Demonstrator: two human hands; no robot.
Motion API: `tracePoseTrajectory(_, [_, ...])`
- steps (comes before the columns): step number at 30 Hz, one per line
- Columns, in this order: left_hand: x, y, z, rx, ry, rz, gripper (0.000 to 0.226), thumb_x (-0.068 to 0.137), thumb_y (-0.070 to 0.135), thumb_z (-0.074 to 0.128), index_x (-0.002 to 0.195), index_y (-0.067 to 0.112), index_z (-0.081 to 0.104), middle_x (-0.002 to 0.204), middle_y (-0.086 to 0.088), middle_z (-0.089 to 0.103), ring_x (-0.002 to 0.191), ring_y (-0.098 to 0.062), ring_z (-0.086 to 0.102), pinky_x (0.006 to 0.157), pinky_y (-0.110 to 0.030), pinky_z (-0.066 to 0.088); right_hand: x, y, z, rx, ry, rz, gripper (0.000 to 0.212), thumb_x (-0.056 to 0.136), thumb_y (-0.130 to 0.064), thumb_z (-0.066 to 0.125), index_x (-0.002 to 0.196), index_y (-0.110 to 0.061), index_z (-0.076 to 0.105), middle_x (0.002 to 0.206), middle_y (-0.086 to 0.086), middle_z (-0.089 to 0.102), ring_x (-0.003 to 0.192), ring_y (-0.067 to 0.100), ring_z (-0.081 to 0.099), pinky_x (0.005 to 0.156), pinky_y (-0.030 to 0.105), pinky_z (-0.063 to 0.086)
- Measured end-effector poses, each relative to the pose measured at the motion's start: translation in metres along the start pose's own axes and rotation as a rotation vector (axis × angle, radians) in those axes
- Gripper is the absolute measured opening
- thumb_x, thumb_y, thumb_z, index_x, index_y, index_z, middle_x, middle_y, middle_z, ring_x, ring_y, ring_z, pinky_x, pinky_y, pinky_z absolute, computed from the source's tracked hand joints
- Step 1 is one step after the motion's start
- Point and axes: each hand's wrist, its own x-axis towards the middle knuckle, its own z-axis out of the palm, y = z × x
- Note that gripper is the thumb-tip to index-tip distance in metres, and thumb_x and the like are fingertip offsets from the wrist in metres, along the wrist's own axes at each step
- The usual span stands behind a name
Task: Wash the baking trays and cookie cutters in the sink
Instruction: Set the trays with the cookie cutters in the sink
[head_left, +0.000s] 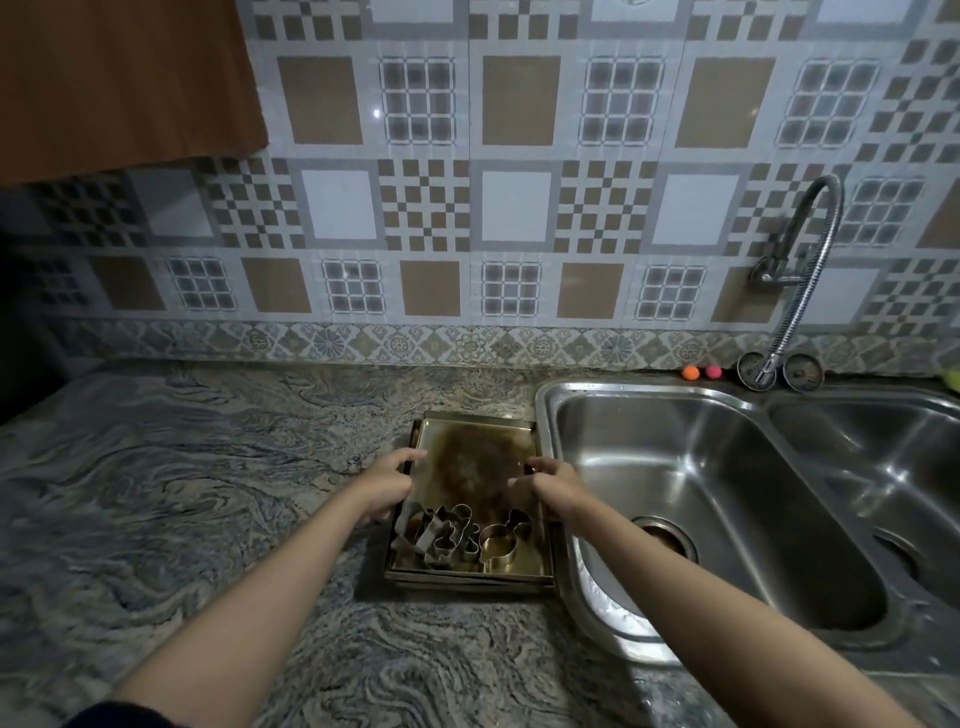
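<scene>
A stack of golden baking trays (470, 426) lies on the granite counter just left of the sink. The top tray has a brown stain across its middle. Several metal cookie cutters (460, 535) sit in its near end. My left hand (387, 480) reaches over the tray's left rim with fingers loosely spread. My right hand (550, 483) hovers over the right rim with fingers slightly bent. Neither hand visibly grips anything. The double steel sink (701, 467) stands to the right, dry and with nothing in its left basin.
A flexible steel tap (802, 260) hangs from the tiled wall above the sink's divider. Two small orange and pink balls (698, 371) and two round metal lids (802, 371) sit behind the sink. A wooden cabinet (119, 78) hangs at upper left. Granite counter (182, 493) stretches leftward.
</scene>
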Motion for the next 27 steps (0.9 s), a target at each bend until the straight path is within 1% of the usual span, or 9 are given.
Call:
tracePoseTrajectory(4, [-0.012,0.002,-0.003,-0.062,-0.005,0.000,0.069,0.083,-0.010,0.039,0.137,0.032,0.042,0.148,-0.013,0.035,0.056,-0.003,0.040,0.046,-0.022,0.036,-0.012,0.006,0.001,0.077,0.009,-0.085,0.071,0.077,-0.015,0.075,0.140,-0.014,0.044,0.136,0.008,0.047,0.119,0.023,0.050,0.094,0.031,0.046])
tracePoseTrajectory(7, [-0.023,0.012,-0.006,-0.110,-0.028,0.007,0.069,0.084,-0.010,0.036,0.139,0.032,0.039,0.145,-0.018,0.035,0.045,-0.010,0.041,0.039,-0.025,0.032,-0.015,0.003,-0.001,0.133,0.038,-0.133,0.083,0.060,-0.030,0.082,0.136,-0.026,0.048,0.144,0.007,0.041,0.125,0.026,0.048,0.101,0.041,0.046])
tracePoseTrajectory(10, [-0.032,0.025,-0.007,-0.148,-0.054,0.004,0.069,0.085,-0.010,0.034,0.140,0.031,0.038,0.144,-0.018,0.036,0.040,-0.011,0.036,0.037,-0.023,0.029,-0.023,-0.002,-0.007,0.161,0.040,-0.150,0.074,0.074,-0.018,0.078,0.140,-0.019,0.044,0.142,0.009,0.046,0.124,0.027,0.050,0.103,0.043,0.045])
tracePoseTrajectory(14, [-0.047,0.045,-0.003,-0.120,-0.089,0.015,0.067,0.086,-0.009,0.034,0.140,0.030,0.039,0.141,-0.015,0.040,0.044,-0.012,0.038,0.035,-0.021,0.030,-0.040,-0.003,-0.022,0.175,0.085,-0.140,0.070,0.079,-0.014,0.075,0.141,-0.016,0.043,0.137,0.009,0.051,0.112,0.021,0.057,0.084,0.027,0.051])
tracePoseTrajectory(17, [-0.058,0.062,0.007,-0.106,-0.135,0.038,0.066,0.086,-0.008,0.037,0.140,0.029,0.039,0.112,-0.012,0.056,0.039,-0.011,0.036,0.036,-0.023,0.030,-0.057,0.000,-0.039,0.182,0.139,-0.137,0.066,0.079,-0.016,0.075,0.139,-0.019,0.046,0.136,0.007,0.052,0.112,0.020,0.056,0.084,0.025,0.050])
tracePoseTrajectory(21, [-0.067,0.090,0.035,-0.070,-0.194,0.108,0.065,0.085,-0.007,0.041,0.140,0.028,0.039,0.094,0.002,0.053,0.046,-0.012,0.041,0.044,-0.027,0.033,-0.085,0.008,-0.076,0.187,0.207,-0.136,0.057,0.084,-0.013,0.069,0.136,-0.016,0.047,0.124,0.002,0.054,0.097,0.010,0.059,0.068,0.012,0.046])
tracePoseTrajectory(23, [-0.073,0.106,0.057,-0.033,-0.209,0.161,0.066,0.084,-0.007,0.044,0.141,0.026,0.039,0.112,0.002,0.055,0.056,-0.007,0.045,0.049,-0.023,0.038,-0.097,0.016,-0.101,0.180,0.239,-0.123,0.062,0.083,-0.017,0.070,0.140,-0.018,0.044,0.133,0.002,0.051,0.109,0.015,0.057,0.072,0.016,0.046])
tracePoseTrajectory(25, [-0.078,0.125,0.083,-0.005,-0.237,0.200,0.066,0.083,-0.008,0.045,0.141,0.024,0.040,0.140,-0.004,0.044,0.063,0.001,0.043,0.049,-0.013,0.040,-0.108,0.027,-0.130,0.165,0.257,-0.116,0.064,0.082,-0.022,0.072,0.140,-0.021,0.044,0.137,0.002,0.050,0.115,0.018,0.055,0.078,0.020,0.048])
tracePoseTrajectory(27, [-0.087,0.146,0.115,0.003,-0.277,0.221,0.065,0.084,-0.009,0.046,0.142,0.022,0.039,0.147,-0.007,0.036,0.062,0.002,0.042,0.042,-0.007,0.038,-0.120,0.041,-0.167,0.169,0.275,-0.091,0.066,0.077,-0.030,0.075,0.137,-0.025,0.048,0.138,0.003,0.051,0.115,0.020,0.057,0.091,0.031,0.050])
